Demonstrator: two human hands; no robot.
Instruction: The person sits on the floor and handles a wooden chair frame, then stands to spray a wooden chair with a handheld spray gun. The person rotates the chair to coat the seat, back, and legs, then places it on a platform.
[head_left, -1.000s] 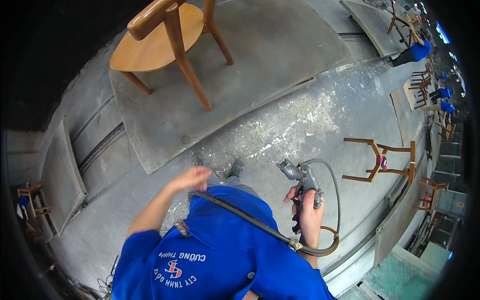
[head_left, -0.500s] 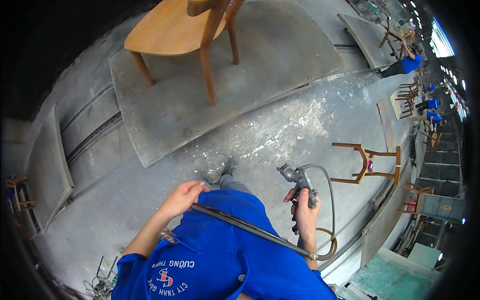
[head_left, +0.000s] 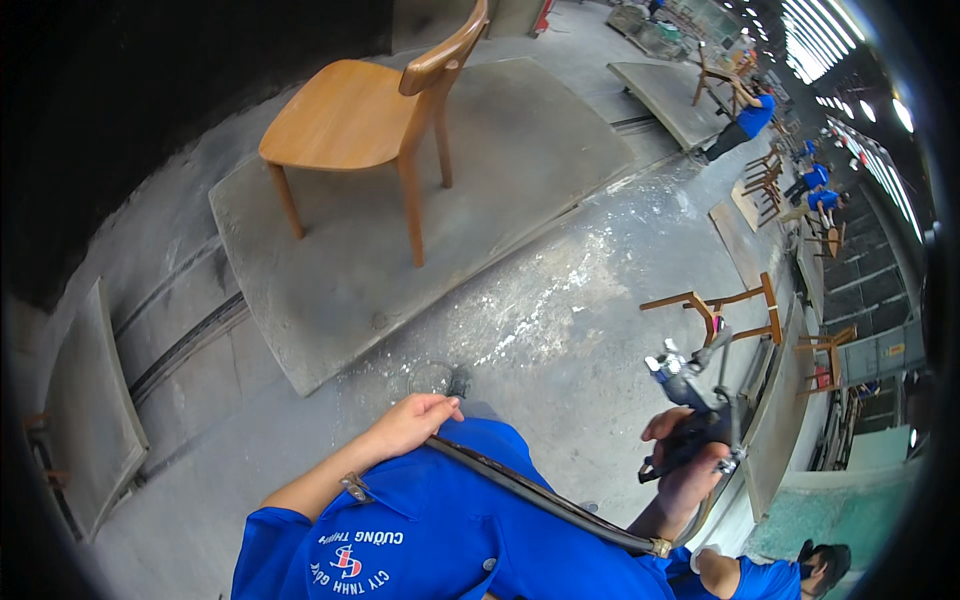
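Observation:
My right hand [head_left: 685, 455] is wrapped round the grip of a metal spray gun [head_left: 675, 372], raised at the right of my body. The gun is slightly blurred, with its nozzle end pointing up and to the left. A dark hose [head_left: 530, 488] runs across the front of my blue shirt toward my right wrist, where a metal clamp joins it. At the hose's other end, my left hand [head_left: 415, 422] is closed, thumb against fingers, on the hose. Ahead stands a wooden chair [head_left: 335, 115] on a flat grey platform [head_left: 480, 225], out of reach of both hands.
Another chair frame [head_left: 725, 308] lies on the floor beyond the spray gun. Rails [head_left: 190, 345] link the platform to another board [head_left: 85, 400] at left. A co-worker in blue [head_left: 780, 578] is close at lower right; several others work with chairs farther off.
My right hand has lifted the spray gun up and rightward and turned it. My left hand has shifted rightward. The view has tilted, showing more of the chair, and a co-worker has appeared at lower right.

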